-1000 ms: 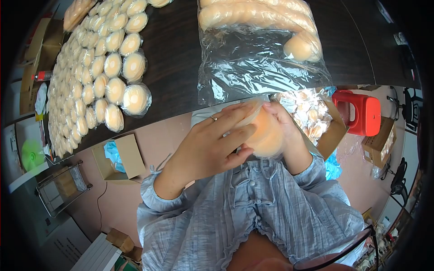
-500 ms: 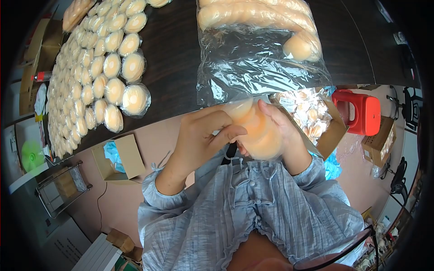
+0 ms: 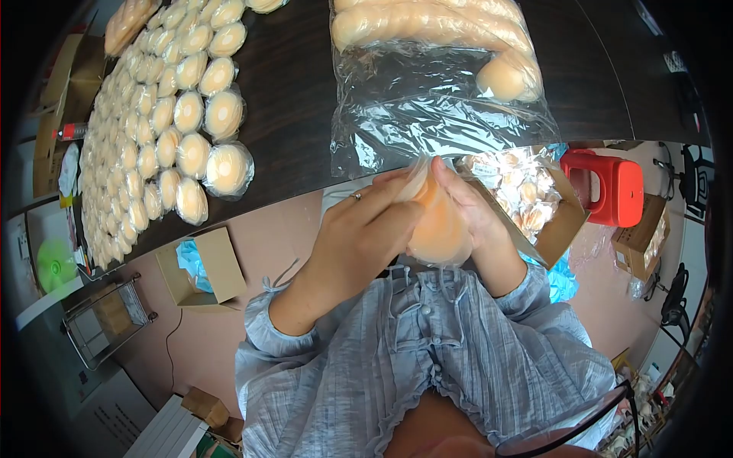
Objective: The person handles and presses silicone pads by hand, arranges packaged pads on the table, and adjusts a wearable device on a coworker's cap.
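In front of my chest, both hands are closed on a soft, peach-coloured dome-shaped pad (image 3: 440, 235) with clear film about it. My left hand (image 3: 363, 229), wearing a ring, pinches the pad's left side near its top. My right hand (image 3: 475, 208) wraps its right side, the thumb pointing up along the film. Some of my fingertips are hidden behind the pad. Just beyond the hands, a large clear plastic bag (image 3: 427, 126) lies on the dark table. It contains rows of stacked peach-coloured pads (image 3: 435, 29) and one loose pad (image 3: 506, 79).
Many film-wrapped round pads (image 3: 188, 112) cover the left of the dark table (image 3: 294, 99). Below the table's right edge stands a cardboard box (image 3: 561, 221) of wrapped pieces, beside a red plastic stool (image 3: 615, 191). An open box (image 3: 217, 267) is on the floor at left.
My left hand has shifted up and turned, its fingers now covering more of the pad's left side. Film now stands up in a point at the top. My right hand has barely moved.
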{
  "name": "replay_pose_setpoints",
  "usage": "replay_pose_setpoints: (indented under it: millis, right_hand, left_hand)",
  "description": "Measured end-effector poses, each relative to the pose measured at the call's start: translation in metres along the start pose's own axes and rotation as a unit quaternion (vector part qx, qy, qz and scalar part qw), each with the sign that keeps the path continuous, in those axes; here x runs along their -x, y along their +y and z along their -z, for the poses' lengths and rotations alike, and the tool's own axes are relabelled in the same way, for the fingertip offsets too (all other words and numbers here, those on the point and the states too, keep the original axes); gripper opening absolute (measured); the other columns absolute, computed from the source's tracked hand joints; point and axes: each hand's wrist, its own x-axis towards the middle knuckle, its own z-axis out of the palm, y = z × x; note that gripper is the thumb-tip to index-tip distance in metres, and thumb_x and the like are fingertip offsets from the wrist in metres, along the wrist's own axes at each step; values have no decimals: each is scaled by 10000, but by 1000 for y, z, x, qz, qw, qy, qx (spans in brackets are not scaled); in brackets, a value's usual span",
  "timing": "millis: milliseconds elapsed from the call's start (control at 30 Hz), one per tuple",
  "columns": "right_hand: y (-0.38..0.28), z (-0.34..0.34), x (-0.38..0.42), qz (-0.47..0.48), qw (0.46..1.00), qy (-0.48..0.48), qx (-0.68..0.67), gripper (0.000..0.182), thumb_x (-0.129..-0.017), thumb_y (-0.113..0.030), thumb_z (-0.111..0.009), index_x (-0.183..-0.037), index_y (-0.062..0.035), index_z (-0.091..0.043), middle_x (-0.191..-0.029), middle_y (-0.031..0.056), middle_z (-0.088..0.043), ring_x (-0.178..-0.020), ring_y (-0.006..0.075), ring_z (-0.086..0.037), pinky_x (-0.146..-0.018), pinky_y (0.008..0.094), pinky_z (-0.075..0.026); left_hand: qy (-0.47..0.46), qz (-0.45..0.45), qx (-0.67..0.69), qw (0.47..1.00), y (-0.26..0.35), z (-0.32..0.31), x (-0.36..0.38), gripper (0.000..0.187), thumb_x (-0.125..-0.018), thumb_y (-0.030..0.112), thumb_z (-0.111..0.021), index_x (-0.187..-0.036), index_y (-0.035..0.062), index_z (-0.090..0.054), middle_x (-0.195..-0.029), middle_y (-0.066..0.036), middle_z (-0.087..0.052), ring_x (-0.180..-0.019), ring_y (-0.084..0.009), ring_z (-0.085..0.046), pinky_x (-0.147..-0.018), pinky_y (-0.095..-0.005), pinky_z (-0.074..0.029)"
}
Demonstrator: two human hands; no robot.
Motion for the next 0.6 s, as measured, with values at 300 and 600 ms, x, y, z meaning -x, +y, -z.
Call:
replay_pose_setpoints:
  millis: [300, 600]
  right_hand:
    - [-12, 4, 7, -48, 994, -95, -7, 566, -956, -436, -383, -1124, 94, -492, -886, 273, -621, -699, 365, -656, -566, 393, -569]
    - [-11, 0, 12, -41, 995, -83, 34, 514, -960, -398, -401, -1120, 86, -472, -864, 278, -618, -701, 385, -652, -543, 396, -561]
  left_hand:
    - [-60, 91, 142, 984, -7, 9, 2, 125, -708, 9, -654, -818, 29, -597, -963, -101, -631, -628, -173, -557, -552, -245, -432]
    - [-4, 166, 236, 957, -3, 6, 3, 134, -669, -50, -648, -776, 18, -603, -779, -43, -605, -599, -121, -501, -549, -217, -393]
